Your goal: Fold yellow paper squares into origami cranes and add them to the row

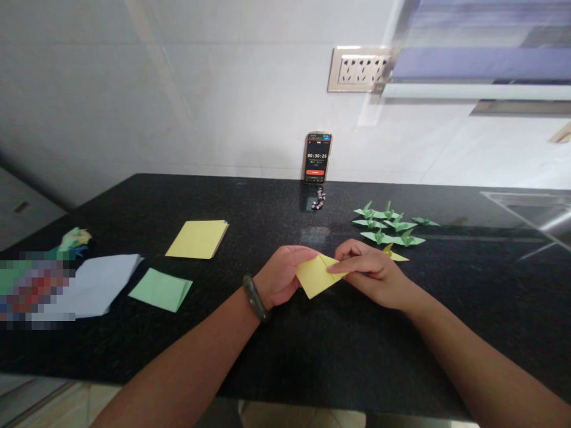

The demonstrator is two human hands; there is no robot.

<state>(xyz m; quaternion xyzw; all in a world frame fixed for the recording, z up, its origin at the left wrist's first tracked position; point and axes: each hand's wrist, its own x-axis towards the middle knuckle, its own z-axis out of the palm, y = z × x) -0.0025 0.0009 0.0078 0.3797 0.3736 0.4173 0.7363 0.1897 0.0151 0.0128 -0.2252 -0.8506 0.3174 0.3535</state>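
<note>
A folded piece of yellow origami paper (317,278) is held between both hands above the dark countertop. My left hand (285,274), with a dark bangle on its wrist, grips the paper's left side, thumb along the upper edge. On the right side, the fingers of my right hand (373,271) pinch the paper near a fold. Just behind my right hand lies a yellow paper crane (396,254), partly hidden by it. Several green paper cranes (386,224) stand in a cluster farther back.
A stack of yellow paper (197,239), a folded green sheet (161,289) and white paper (104,282) lie to the left, beside crumpled paper (75,239). A phone (317,157) showing a timer leans on the wall, its beaded strap (318,200) on the black countertop (285,356).
</note>
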